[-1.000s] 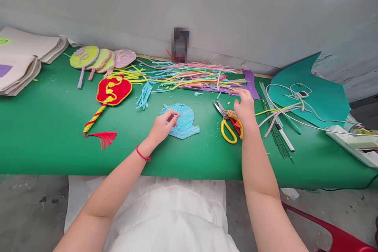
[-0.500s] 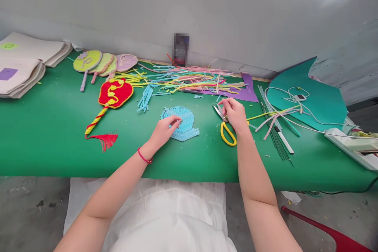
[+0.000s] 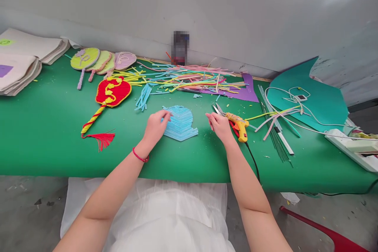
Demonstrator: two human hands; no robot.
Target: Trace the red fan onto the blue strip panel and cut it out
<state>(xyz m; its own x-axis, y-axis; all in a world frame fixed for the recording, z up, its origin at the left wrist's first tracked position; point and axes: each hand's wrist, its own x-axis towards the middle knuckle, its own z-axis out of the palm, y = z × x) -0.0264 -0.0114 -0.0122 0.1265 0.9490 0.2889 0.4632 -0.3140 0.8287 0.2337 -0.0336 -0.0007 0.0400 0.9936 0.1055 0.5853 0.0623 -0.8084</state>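
Note:
A light-blue panel of pipe cleaners [image 3: 181, 124] lies flat on the green table, rounded at the back and pointed at the front. My left hand [image 3: 156, 128] is at its left edge, thumb and fingertips pinched together. Whatever those fingers hold is too small to make out. To the right of the panel, my right hand [image 3: 221, 126] is apart from it, fingers curled together; what is inside is hidden. Just behind that hand are the blades of the scissors [image 3: 217, 109], their handles mostly covered. A yellow glue gun [image 3: 242, 130] lies to its right.
Loose pipe cleaners [image 3: 195, 78] pile along the back. A red fan [image 3: 113, 92] with a tassel and several pastel fans [image 3: 85, 60] lie left. Teal sheet [image 3: 313, 94], wires [image 3: 276, 141] and a power strip [image 3: 351, 149] sit right; the gun's cord [image 3: 253, 161] hangs over the front edge.
My right hand has moved left and down, away from the scissors, and the glue gun now shows. My left hand has shifted left, from over the blue panel to its edge.

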